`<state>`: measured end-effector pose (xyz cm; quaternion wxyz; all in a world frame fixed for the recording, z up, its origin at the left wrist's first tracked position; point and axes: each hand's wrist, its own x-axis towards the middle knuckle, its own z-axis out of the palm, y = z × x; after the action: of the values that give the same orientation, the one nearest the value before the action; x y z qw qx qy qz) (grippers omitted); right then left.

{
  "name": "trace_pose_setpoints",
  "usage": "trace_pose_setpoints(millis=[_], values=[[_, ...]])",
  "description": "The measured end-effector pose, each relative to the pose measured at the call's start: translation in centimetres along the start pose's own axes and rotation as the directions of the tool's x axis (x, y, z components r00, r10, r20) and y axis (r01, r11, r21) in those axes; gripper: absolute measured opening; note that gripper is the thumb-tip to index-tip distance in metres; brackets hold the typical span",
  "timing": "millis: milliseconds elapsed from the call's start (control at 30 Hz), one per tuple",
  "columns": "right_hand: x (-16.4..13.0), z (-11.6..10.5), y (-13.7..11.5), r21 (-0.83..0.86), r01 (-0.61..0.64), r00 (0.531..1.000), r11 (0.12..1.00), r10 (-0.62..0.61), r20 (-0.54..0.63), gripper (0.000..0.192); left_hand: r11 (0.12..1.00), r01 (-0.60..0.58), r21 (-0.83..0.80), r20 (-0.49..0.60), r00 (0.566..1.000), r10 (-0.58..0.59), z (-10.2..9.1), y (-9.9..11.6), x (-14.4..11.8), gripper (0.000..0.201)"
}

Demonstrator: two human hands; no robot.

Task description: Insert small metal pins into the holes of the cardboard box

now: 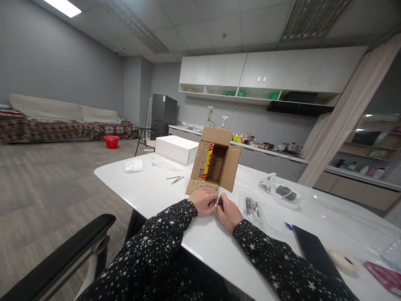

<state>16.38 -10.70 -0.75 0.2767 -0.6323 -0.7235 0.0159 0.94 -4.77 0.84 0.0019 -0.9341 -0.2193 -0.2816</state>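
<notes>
**Both hands pinched on a small pin in front of the open box**

We have our left hand (pixel 204 202) and right hand (pixel 228 211) drawn together at the near edge of the white surface (pixel 147 188), fingertips meeting on a thin dark pin (pixel 217 204), too small for us to tell exactly what it is. Each grip is pressed together on that one piece, the left from the left side and the right from the right, which steadies something too slight for a single hand.

Just beyond our hands a cardboard box (pixel 216 164) lies on its side with its mouth turned towards us; rows of small studs show on its left and near flaps, the near flap lying flat within easy reach.

To the right, near the right hand, a clear packet of small dark parts (pixel 252 206) lies flat, close enough to draw from. Farther right sits a white tool (pixel 275 187). Left of the box two loose pins (pixel 175 179) lie on the surface, with a white box (pixel 176 149) and a crumpled white wrapper (pixel 133 165) beyond.
</notes>
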Motion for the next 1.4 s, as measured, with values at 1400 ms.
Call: trace_pose_setpoints(millis=[1400], values=[[-0.5, -0.4, -0.8, -0.032, 0.064, 0.998, 0.997, -0.064, -0.016, 0.017, 0.979, 0.183, -0.094, -0.445, 0.872, -0.205, 1.4, -5.1, 0.4, 0.014]])
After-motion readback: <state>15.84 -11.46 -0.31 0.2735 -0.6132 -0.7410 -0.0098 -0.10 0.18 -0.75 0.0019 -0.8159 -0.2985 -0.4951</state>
